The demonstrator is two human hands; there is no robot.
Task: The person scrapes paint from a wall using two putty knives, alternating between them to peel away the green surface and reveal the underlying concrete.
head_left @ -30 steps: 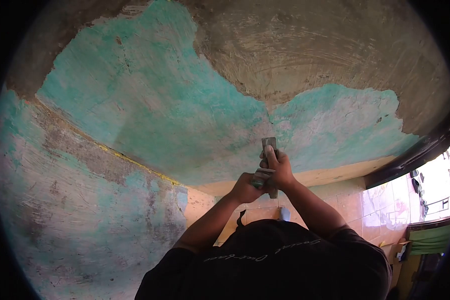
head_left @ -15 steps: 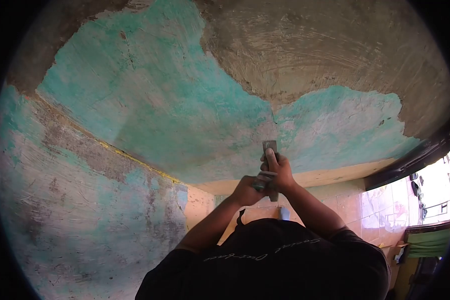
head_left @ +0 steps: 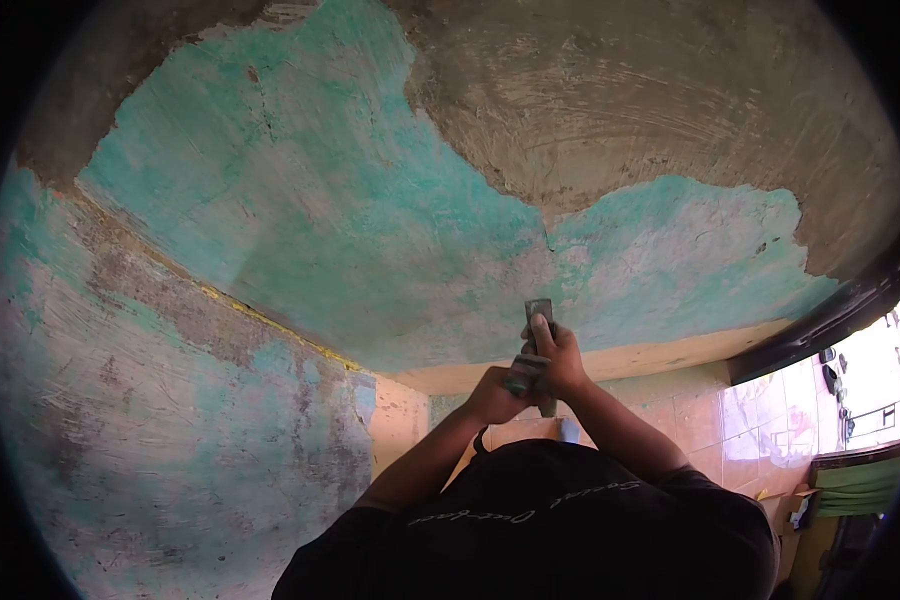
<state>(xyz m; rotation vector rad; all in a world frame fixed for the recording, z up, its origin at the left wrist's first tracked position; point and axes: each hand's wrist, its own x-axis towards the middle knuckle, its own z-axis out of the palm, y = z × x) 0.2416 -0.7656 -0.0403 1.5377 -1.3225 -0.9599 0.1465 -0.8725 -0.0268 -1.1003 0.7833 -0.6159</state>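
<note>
We see a narrow flat tool (head_left: 538, 306) in front of the turquoise painted wall (head_left: 440, 255); whether it touches the paint we cannot tell. The right hand (head_left: 562, 360) has its grip closed around the tool, thumb lying along the face near the upper end. The left hand (head_left: 500, 396) is curled in at the tool's lower part, beside a small greenish piece (head_left: 516, 383); its fingers are mostly hidden, so we cannot say exactly what that grip holds.

Above the tool we find rough grey plaster (head_left: 610, 100) with a ragged edge. Left of it run a yellow strip (head_left: 280, 330) in the corner and a scuffed side wall (head_left: 210, 470). To its right are a dark frame (head_left: 820, 325) and, lower, a green cloth (head_left: 857, 488). Below it, a black shirt (head_left: 530, 530) blocks much of our view of the tiled floor (head_left: 685, 412).
</note>
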